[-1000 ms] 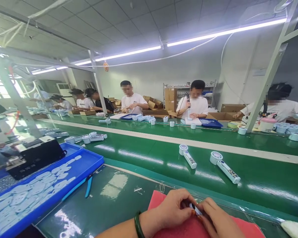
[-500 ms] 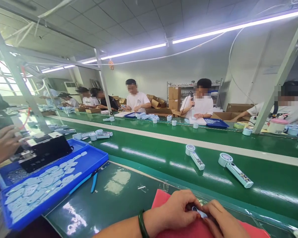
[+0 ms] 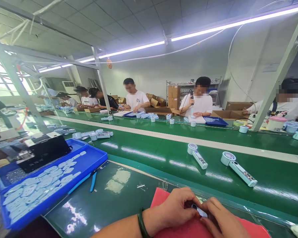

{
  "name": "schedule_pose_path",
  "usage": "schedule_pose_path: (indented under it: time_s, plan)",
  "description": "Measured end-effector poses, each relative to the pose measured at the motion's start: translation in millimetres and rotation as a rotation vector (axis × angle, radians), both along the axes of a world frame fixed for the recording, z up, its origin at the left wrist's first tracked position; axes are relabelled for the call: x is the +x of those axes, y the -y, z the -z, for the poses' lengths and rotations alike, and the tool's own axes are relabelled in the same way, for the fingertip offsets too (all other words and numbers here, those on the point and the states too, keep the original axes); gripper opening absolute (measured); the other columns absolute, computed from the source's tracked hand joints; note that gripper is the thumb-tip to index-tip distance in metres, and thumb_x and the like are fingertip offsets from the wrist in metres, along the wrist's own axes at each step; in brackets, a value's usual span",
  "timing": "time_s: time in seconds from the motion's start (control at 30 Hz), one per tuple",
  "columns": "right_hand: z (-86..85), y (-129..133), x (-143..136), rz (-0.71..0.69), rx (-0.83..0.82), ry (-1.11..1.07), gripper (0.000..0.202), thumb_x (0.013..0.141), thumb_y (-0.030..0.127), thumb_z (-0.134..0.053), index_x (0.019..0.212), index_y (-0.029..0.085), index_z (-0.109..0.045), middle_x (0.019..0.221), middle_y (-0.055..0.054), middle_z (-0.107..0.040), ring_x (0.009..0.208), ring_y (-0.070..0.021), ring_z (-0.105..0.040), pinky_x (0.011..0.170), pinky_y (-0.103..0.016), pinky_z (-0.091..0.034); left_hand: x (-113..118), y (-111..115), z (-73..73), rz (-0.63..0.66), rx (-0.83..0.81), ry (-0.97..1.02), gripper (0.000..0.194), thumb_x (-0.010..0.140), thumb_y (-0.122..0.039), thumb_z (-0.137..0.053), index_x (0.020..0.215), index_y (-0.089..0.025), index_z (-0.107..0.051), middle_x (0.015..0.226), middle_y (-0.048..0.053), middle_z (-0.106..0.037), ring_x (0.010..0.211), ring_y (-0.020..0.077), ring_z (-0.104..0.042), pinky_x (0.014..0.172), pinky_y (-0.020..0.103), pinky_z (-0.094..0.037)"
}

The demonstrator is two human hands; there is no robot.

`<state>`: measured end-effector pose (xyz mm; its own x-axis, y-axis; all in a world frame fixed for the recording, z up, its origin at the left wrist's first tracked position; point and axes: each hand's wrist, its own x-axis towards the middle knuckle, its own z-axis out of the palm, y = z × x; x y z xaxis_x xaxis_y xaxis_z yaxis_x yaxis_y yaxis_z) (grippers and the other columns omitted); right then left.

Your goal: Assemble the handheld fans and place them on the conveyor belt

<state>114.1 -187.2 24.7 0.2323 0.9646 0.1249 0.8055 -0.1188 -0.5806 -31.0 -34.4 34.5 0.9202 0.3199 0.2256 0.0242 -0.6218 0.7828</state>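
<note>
Both hands meet over a red pad (image 3: pixel 160 197) at the near edge of the bench. Between my left hand (image 3: pixel 175 210) and my right hand (image 3: pixel 220 215) is a small light-blue plastic part (image 3: pixel 201 212) with a dark opening at one end. Fingers of each hand press on it from either side, covering most of it. A dark green bangle (image 3: pixel 142 223) circles my left wrist.
Light-blue round-headed devices with handles (image 3: pixel 239 170) lie on the green conveyor belt (image 3: pixel 149 148). To the left are a blue tray (image 3: pixel 93 160) of flat light-blue pieces, blue-handled pliers (image 3: pixel 93 181) and a black machine (image 3: pixel 48 150). Several co-workers sit across the belt.
The two nearest devices on the belt have shifted slightly to the right. A neighbour's hand at the far left has drawn back. My hands keep nearly the same hold.
</note>
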Motion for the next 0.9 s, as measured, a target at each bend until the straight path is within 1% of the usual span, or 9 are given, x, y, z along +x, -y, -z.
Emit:
schedule_pose_path:
  time_s: [0.07, 0.17, 0.3, 0.47, 0.6, 0.9]
  plan:
    - [0.7, -0.2, -1.8, 0.021, 0.021, 0.024, 0.020, 0.096, 0.034, -0.049, 0.095, 0.026, -0.067, 0.097, -0.003, -0.065, 0.087, -0.0184, -0.067, 0.074, -0.027, -0.052, 0.2, 0.0, 0.2, -0.008, -0.015, 0.010, 0.024, 0.073, -0.011, -0.078, 0.095, -0.021, -0.076, 0.088, 0.001, -0.070, 0.081, 0.0133, -0.061, 0.075, 0.022, -0.046]
    - [2.7, -0.2, -2.4, 0.025, 0.052, 0.035, 0.021, 0.098, 0.033, -0.046, 0.093, 0.026, -0.065, 0.098, -0.004, -0.065, 0.087, -0.0187, -0.067, 0.073, -0.028, -0.052, 0.6, -0.3, 0.3, 0.016, -0.028, 0.025, 0.025, 0.072, -0.011, -0.080, 0.096, -0.020, -0.077, 0.086, 0.001, -0.069, 0.079, 0.0123, -0.060, 0.072, 0.021, -0.044]
    - [5.6, 0.2, -0.8, 0.019, 0.042, 0.051, 0.020, 0.098, 0.032, -0.046, 0.093, 0.026, -0.065, 0.099, -0.004, -0.065, 0.087, -0.0187, -0.067, 0.072, -0.028, -0.051, 0.9, -0.7, 0.9, 0.074, -0.021, 0.070, 0.026, 0.070, -0.017, -0.085, 0.095, -0.019, -0.076, 0.086, 0.001, -0.067, 0.081, 0.0127, -0.059, 0.075, 0.020, -0.045]
    - [7.1, 0.1, -3.9, 0.045, 0.085, 0.055, 0.021, 0.099, 0.033, -0.046, 0.090, 0.026, -0.064, 0.095, -0.003, -0.064, 0.083, -0.0178, -0.066, 0.070, -0.028, -0.050, 0.4, -1.0, 2.3, 0.079, 0.002, 0.088, 0.024, 0.071, -0.011, -0.081, 0.093, -0.019, -0.076, 0.085, 0.001, -0.065, 0.081, 0.0121, -0.059, 0.073, 0.020, -0.045]
    - [6.6, 0.1, -6.4, 0.060, 0.109, 0.055, 0.021, 0.099, 0.034, -0.047, 0.088, 0.026, -0.063, 0.093, -0.002, -0.063, 0.081, -0.0172, -0.065, 0.069, -0.027, -0.050, -0.1, -1.4, 2.4, 0.080, 0.005, 0.081, 0.022, 0.072, -0.012, -0.081, 0.093, -0.019, -0.076, 0.085, 0.001, -0.064, 0.080, 0.0120, -0.058, 0.072, 0.020, -0.045]
    - [5.6, -1.6, 0.4, 0.004, 0.040, 0.003, 0.022, 0.098, 0.037, -0.047, 0.090, 0.026, -0.065, 0.097, -0.004, -0.064, 0.084, -0.0185, -0.066, 0.073, -0.028, -0.052, 0.3, -1.7, 3.0, 0.088, 0.028, 0.059, 0.019, 0.075, -0.014, -0.078, 0.092, -0.020, -0.075, 0.085, 0.001, -0.064, 0.081, 0.0126, -0.059, 0.073, 0.021, -0.045]
